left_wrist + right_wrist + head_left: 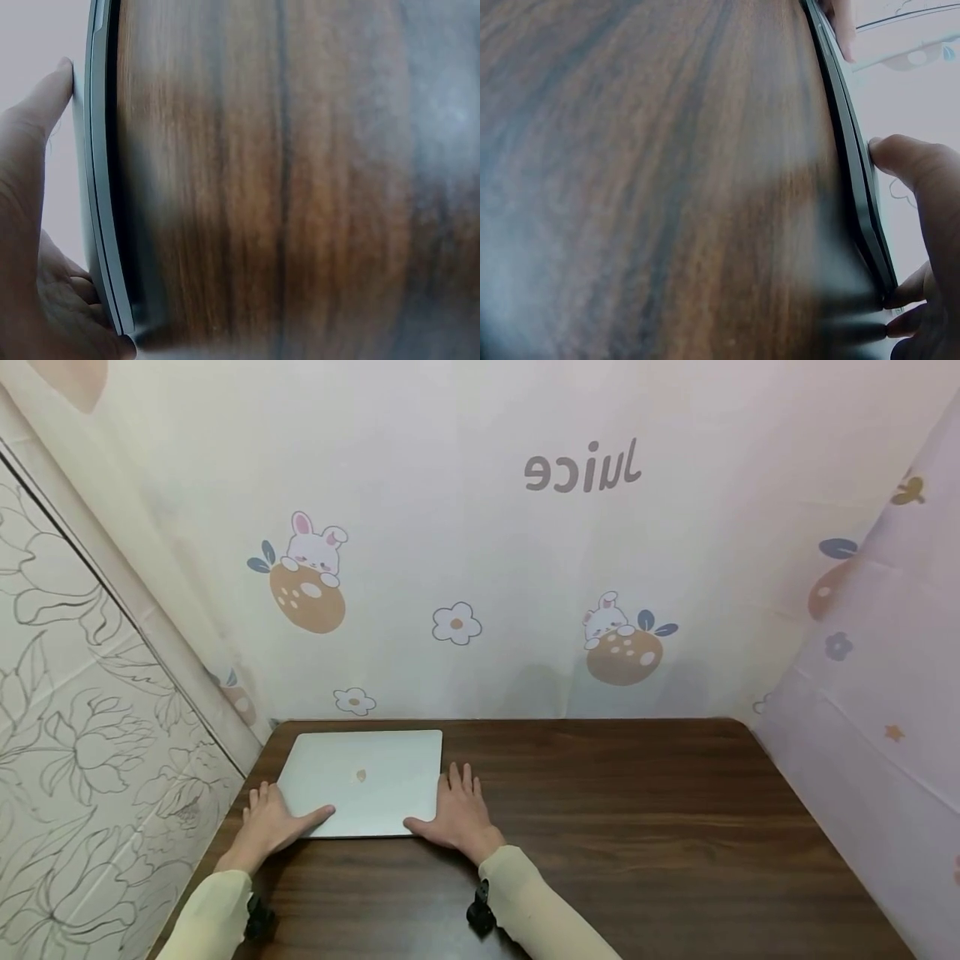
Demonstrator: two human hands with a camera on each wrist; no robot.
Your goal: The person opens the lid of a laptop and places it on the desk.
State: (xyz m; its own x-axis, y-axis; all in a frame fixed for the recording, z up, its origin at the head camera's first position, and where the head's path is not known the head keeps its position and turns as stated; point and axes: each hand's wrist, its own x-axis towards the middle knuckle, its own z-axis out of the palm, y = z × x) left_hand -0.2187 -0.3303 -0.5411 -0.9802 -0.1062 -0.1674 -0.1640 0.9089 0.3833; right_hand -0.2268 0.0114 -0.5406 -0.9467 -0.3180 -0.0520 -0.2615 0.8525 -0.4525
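A silver laptop (360, 783), lid closed and with a small logo in its middle, lies flat at the left part of the wooden table. My left hand (264, 823) holds its near left corner, thumb on the lid and the other fingers along the left side. At the near right corner my right hand (456, 814) grips likewise, its thumb over the front edge and fingers along the right side. The left wrist view shows the laptop's thin front edge (101, 165) beside the thumb. In the right wrist view, fingertips (907, 292) meet the corner.
The dark brown table (637, 827) extends to the right of the laptop. Behind it hangs a pale curtain (465, 527) printed with rabbits and flowers. Flower-patterned cloth (82, 735) borders the left side, another printed cloth (885, 693) the right.
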